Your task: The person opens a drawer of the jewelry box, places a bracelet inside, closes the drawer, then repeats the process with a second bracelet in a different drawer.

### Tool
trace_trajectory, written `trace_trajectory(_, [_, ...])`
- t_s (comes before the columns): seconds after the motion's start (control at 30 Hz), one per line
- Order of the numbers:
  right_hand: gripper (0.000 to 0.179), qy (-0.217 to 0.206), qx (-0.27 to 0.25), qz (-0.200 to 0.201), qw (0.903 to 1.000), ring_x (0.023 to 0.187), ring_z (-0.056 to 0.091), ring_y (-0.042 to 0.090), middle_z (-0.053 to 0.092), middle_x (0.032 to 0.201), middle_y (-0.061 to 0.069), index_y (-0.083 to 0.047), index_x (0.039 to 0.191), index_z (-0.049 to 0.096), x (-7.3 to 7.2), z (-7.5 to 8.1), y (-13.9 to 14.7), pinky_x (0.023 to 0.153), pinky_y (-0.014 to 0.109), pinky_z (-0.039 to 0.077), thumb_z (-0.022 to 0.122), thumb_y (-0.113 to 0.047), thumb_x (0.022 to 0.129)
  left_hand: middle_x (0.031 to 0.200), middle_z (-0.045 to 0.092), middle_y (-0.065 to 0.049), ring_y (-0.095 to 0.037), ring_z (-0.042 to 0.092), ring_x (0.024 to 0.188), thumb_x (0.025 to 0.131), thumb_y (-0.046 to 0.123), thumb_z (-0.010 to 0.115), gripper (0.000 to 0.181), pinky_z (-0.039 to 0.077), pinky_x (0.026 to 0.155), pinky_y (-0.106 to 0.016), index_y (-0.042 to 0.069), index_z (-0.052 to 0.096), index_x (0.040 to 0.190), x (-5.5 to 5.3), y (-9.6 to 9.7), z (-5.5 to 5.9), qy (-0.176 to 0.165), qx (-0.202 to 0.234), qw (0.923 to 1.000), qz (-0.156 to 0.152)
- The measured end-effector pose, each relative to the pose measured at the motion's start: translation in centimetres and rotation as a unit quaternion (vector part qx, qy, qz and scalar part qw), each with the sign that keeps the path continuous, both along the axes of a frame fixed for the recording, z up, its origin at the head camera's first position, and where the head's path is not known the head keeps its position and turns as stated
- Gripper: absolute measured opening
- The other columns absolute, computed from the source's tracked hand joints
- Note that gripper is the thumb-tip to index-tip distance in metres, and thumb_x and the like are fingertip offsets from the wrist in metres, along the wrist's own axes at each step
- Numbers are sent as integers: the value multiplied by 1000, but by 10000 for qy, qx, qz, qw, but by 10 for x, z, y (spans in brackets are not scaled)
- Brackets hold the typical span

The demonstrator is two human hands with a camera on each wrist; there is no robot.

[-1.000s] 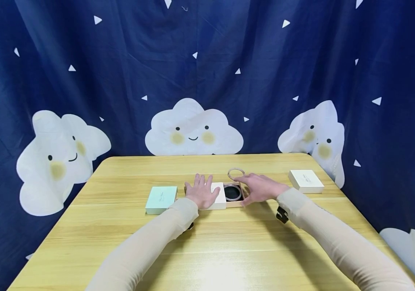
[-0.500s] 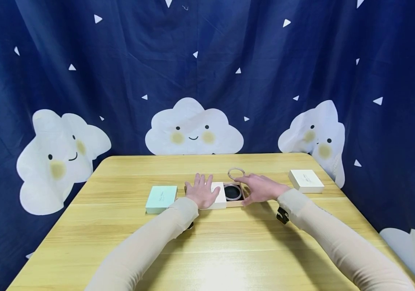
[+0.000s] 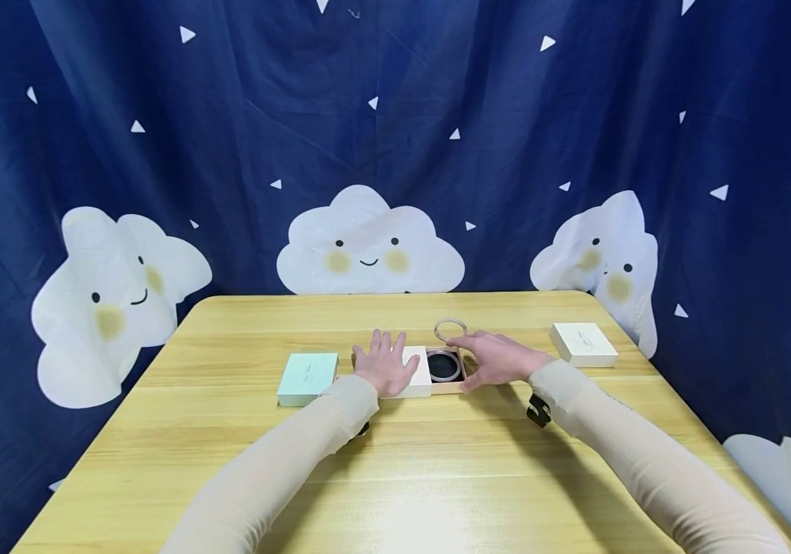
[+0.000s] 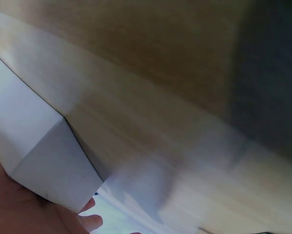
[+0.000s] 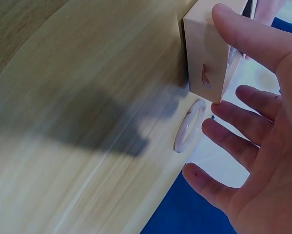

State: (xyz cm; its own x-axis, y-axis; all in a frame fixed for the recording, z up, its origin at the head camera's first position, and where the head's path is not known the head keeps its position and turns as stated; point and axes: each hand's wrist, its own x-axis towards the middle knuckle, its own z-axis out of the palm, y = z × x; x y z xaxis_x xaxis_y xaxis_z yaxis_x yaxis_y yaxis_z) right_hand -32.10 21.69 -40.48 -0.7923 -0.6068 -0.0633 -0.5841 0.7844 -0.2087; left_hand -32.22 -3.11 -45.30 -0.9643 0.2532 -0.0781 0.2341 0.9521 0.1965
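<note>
My left hand (image 3: 385,371) lies with spread fingers on the white sleeve (image 3: 421,386) of a bracelet box at the table's middle. A pink drawer (image 3: 447,389) sticks out of the sleeve's right end, holding a pale bangle (image 3: 445,381) over a black lining. My right hand (image 3: 499,358) spans the drawer's outer end, thumb on the near side and index finger at the far corner. In the right wrist view a ribbon pull (image 5: 205,76) shows on the drawer's end. A second bangle (image 3: 451,320) lies on the table just behind the drawer.
A mint-green box (image 3: 308,378) sits left of my left hand. Another white box (image 3: 583,345) stands near the right edge of the wooden table (image 3: 243,454). Behind hangs a dark blue curtain (image 3: 250,138) with cloud faces.
</note>
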Motion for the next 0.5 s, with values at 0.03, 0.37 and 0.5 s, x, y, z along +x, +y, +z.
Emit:
trace_trajectory(0.03, [89,-13,-17,-1,10000,134,50,36,53,149,12,-12,150,48,0,0,0,108,57,42,87,-43,76,168,18,-15,-35,6,157,103,61,18,73,14,116,-72,20,18,163,-1,0,0,-5,-5,10000,0])
trace_trajectory(0.37, [89,-15,-93,-60,9999,130,54,33,57,144,12,-15,149,49,-2,-3,-2,106,54,45,88,-44,75,169,15,-13,-34,3,157,101,67,14,76,13,116,-73,25,12,164,-9,-1,-7,-129,-123,9998,23])
trace_trajectory(0.5, [89,-6,-127,-51,9999,131,53,34,57,145,11,-16,149,50,-2,-4,-4,106,54,44,88,-44,75,168,17,-15,-34,5,157,102,64,17,74,13,116,-72,22,15,164,-2,0,0,-75,-57,10000,6])
